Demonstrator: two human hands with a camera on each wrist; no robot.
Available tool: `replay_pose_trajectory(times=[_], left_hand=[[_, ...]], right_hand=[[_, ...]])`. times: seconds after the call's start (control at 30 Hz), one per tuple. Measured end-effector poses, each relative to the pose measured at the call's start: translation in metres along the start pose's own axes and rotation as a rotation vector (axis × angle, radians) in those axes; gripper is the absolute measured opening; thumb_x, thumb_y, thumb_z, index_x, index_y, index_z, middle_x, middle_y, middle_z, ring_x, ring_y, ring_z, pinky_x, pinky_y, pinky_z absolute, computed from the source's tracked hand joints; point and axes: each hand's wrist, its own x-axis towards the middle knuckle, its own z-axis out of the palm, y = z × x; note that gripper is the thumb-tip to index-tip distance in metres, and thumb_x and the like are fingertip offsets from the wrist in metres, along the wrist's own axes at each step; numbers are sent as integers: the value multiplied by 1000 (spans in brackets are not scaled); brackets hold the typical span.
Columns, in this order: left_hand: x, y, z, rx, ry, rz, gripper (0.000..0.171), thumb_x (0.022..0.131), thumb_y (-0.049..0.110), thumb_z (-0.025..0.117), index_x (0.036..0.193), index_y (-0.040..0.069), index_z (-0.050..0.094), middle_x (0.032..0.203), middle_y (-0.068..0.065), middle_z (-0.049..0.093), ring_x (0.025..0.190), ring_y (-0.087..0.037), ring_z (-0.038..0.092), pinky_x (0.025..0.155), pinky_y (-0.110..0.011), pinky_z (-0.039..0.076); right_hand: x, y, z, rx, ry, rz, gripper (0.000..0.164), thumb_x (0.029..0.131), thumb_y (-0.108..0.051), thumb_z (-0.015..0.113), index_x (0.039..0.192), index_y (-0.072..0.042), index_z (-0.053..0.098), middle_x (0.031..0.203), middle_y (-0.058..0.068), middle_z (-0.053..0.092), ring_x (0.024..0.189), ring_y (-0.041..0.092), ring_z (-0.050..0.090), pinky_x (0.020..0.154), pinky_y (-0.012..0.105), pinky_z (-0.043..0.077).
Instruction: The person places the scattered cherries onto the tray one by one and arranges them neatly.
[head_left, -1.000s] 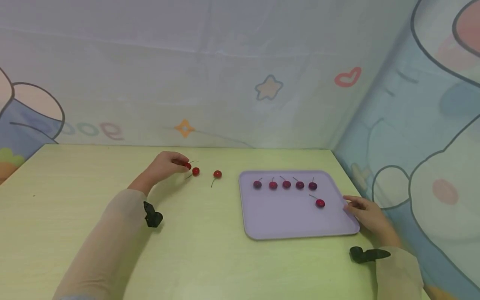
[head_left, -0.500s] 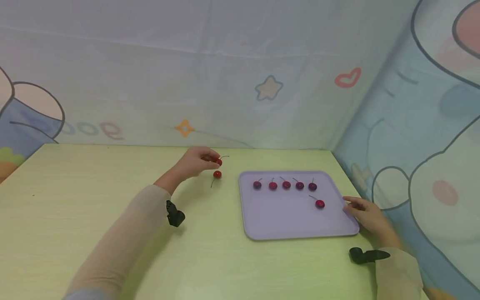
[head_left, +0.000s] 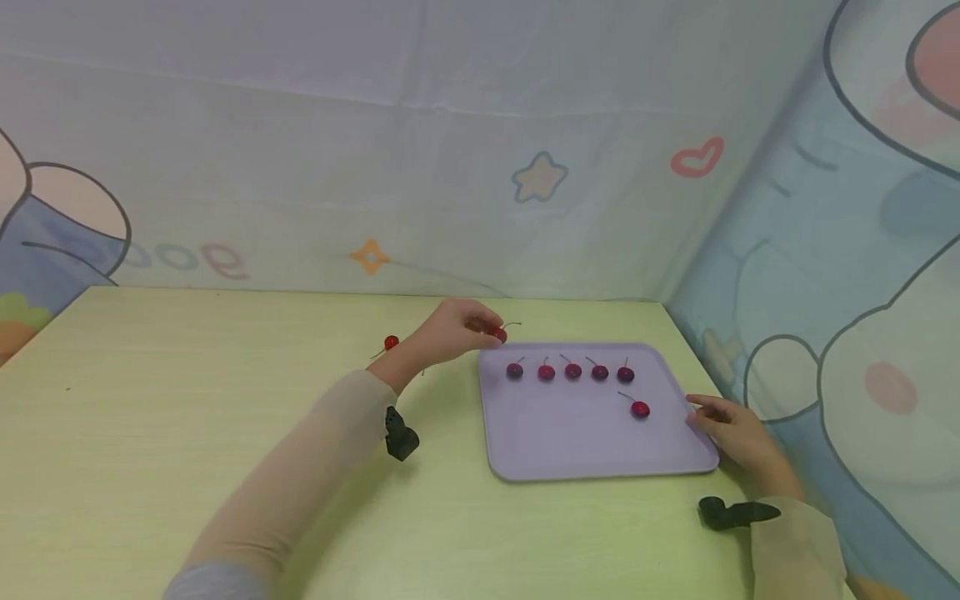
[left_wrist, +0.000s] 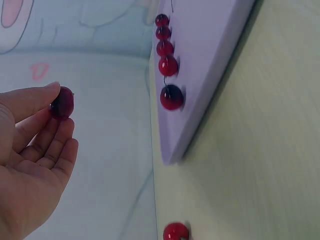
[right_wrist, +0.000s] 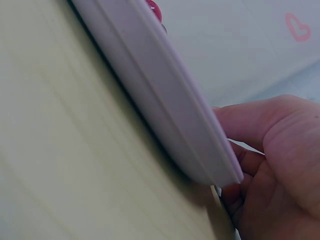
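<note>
Our L hand [head_left: 453, 332] is pinching a red cherry [head_left: 500, 335] btwn thumb & fingers, just by the far-left corner of the lilac tray [head_left: 570, 433]. The fruit is at the tips of those fingers, lifted off the desk [head_left: 150, 417], its thin stem pointing right, away from the palm. Our R hand [head_left: 738, 437] grips the tray's right edge, thumb at the rim; the held cherry is well apart from it, near the tray's opposite side.

In the tray, a row of five darker cherries [head_left: 573, 370] runs along the far side, stems mostly pointing up & away from us. A single cherry [head_left: 640, 409] lies closer to us, toward the tray's right edge, approx. below the row's last one; it's the nearest fruit to our R hand.

Left of the tray, a loose cherry [head_left: 392, 342] sits on the desk, partly behind our L wrist. The L-wrist view also has a desk cherry [left_wrist: 176, 231] near the tray's corner; can't tell if same one. Behind the tray: pale backdrop [head_left: 450, 167] w/ cartoon star & heart.
</note>
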Motion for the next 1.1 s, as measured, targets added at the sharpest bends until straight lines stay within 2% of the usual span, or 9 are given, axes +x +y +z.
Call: replay_pose_trajectory(times=[0.2, 0.43, 0.67, 0.8, 1.1], left_hand=[[5, 15, 19, 37, -32, 27, 32, 84, 10, 73, 115, 1, 68, 107, -7, 70, 99, -18, 65, 87, -30, 52], [11, 27, 42, 35, -40, 25, 33, 85, 12, 74, 116, 4, 68, 106, -5, 70, 100, -17, 64, 88, -28, 51], [16, 34, 68, 62, -35, 20, 32, 84, 14, 75, 115, 6, 69, 106, -4, 69, 95, -15, 63, 80, -23, 51], [17, 37, 84, 53, -33, 19, 34, 84, 14, 75, 116, 6, 69, 105, -4, 68, 92, -14, 62, 75, -20, 51], [18, 48, 112, 59, 6, 25, 32, 85, 14, 74, 116, 6, 69, 109, -4, 67, 97, -14, 61, 81, -20, 50]], right_hand=[[0, 0, 1, -5, 7, -5, 53, 95, -30, 61, 134, 6, 52, 107, 14, 62, 84, 4, 51, 70, 20, 45], [-1, 0, 0, -11, 3, 3, 53, 95, -31, 61, 134, 5, 52, 106, 13, 62, 84, 4, 51, 69, 20, 45], [-1, -2, 1, -24, 0, -4, 53, 95, -31, 60, 134, 5, 52, 107, 15, 62, 87, 9, 52, 70, 22, 45], [-1, -2, 0, -27, 8, -2, 52, 95, -30, 61, 133, 4, 53, 107, 14, 62, 86, 8, 52, 70, 21, 45], [1, 1, 1, -1, 10, -3, 52, 95, -29, 62, 133, 5, 52, 106, 14, 62, 83, 2, 51, 69, 20, 45]])
